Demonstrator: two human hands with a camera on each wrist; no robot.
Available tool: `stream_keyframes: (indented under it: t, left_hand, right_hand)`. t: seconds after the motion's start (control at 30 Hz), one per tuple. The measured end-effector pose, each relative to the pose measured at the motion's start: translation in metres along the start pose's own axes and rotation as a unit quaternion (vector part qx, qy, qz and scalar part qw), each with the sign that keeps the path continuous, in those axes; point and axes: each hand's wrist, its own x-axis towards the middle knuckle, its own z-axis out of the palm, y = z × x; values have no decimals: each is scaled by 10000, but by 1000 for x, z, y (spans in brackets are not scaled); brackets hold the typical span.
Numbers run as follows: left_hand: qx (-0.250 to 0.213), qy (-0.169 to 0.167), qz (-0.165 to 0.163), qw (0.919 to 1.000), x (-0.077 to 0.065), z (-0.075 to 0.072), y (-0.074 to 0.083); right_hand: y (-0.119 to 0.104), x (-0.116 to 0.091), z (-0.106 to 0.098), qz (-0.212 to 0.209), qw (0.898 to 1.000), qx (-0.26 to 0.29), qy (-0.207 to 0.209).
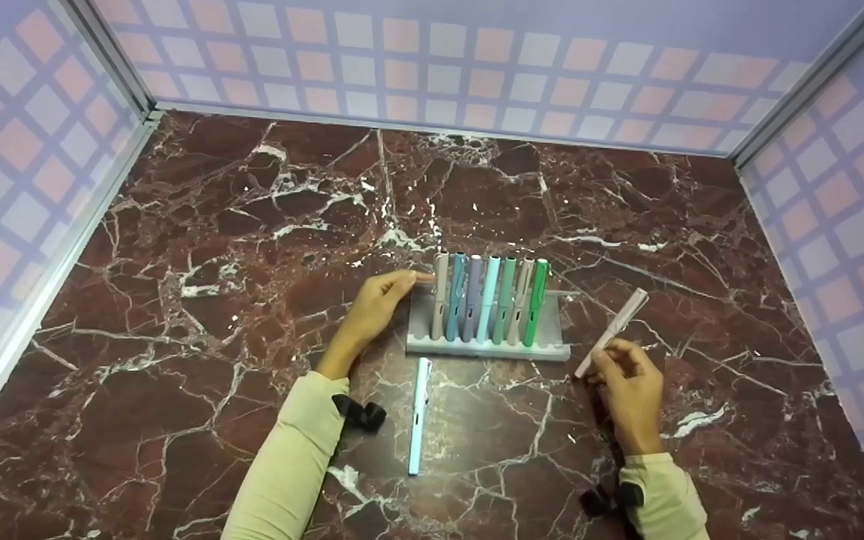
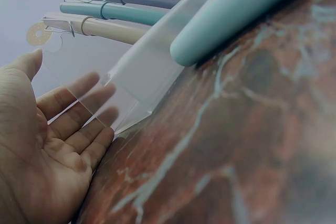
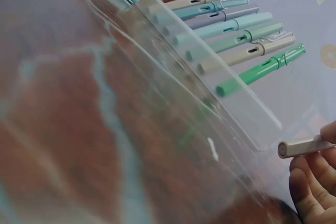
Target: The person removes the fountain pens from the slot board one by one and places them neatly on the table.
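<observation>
A clear pen stand (image 1: 421, 319) holds a row of several pens, with a beige pen (image 1: 441, 300) at its left end and a green pen (image 1: 537, 300) at its right end. My left hand (image 1: 372, 311) is at the stand's left side. In the left wrist view its fingers (image 2: 79, 103) show extended behind the clear panel, with the thumb held apart from them. To the right of the stand, my right hand (image 1: 633, 390) pinches a pale pinkish-beige pen (image 1: 619, 322) near its lower end, the clip end pointing up and away.
A light blue pen (image 1: 418, 420) lies on the dark red marbled table (image 1: 177, 375) in front of the stand, between both forearms. Checkered panels (image 1: 432, 67) enclose the table at the back and both sides.
</observation>
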Motion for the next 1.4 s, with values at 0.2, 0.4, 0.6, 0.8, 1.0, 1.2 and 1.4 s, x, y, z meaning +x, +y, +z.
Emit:
stream_keyframes:
  t: [0.2,0.4,0.6,0.8,1.0,1.2,1.4]
  left_hand:
    - [-13,17,41,10000,0,0,0]
    - [-60,36,-18,10000,0,1,0]
    - [-71,50,-86,9999,-1,1,1]
    - [-112,60,-82,9999,-1,1,2]
    - [-48,5,-35,10000,0,1,2]
    - [-62,-29,-82,9999,0,0,3]
    - [-155,-34,-109,9998,0,1,3]
  right_hand:
    - [-1,-11,5,77,9985,480,-241]
    - [0,-21,12,151,9960,518,-718]
    - [0,-31,24,73,9914,350,-1261]
    - [-1,-45,48,-37,9802,358,-1949]
    - [-3,-58,76,-32,9677,400,-2491]
    - [-6,-65,107,103,9585,252,-2837]
    - [-8,-69,130,103,9513,12,-3082]
